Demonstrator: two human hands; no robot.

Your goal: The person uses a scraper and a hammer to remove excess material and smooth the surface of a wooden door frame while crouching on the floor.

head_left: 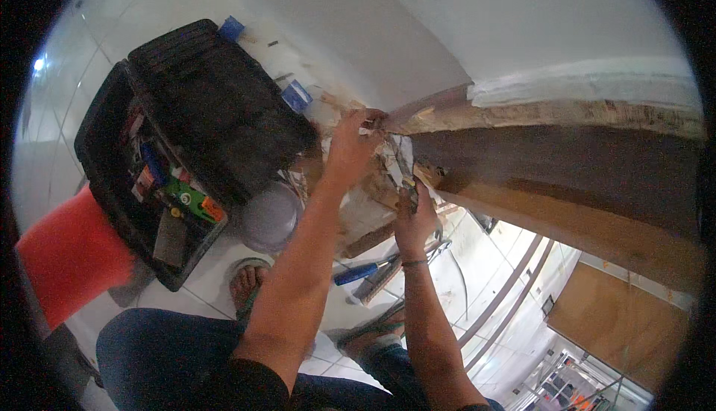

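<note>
My right hand (416,221) is closed round the dark handle of a flat-ended hand tool (400,166), pale and smeared at its upper part, with a yellow spot near my fingers. It looks like a scraper; the exact kind is unclear. My left hand (356,141) is just up and left of it, fingers bent together at the worn end of a wooden beam (552,159). Whatever those fingers pinch is too blurred to make out. Beneath both hands lies a stained, brownish board or cardboard piece (373,213).
Left of my arms stands an open black toolbox (216,105) holding assorted tools. A round greyish tub (270,217) is beside it, with a red object (71,254) further left. A blue-handled tool (356,274) lies on the tiled floor. Blue packets (297,96) and debris lie near the wall.
</note>
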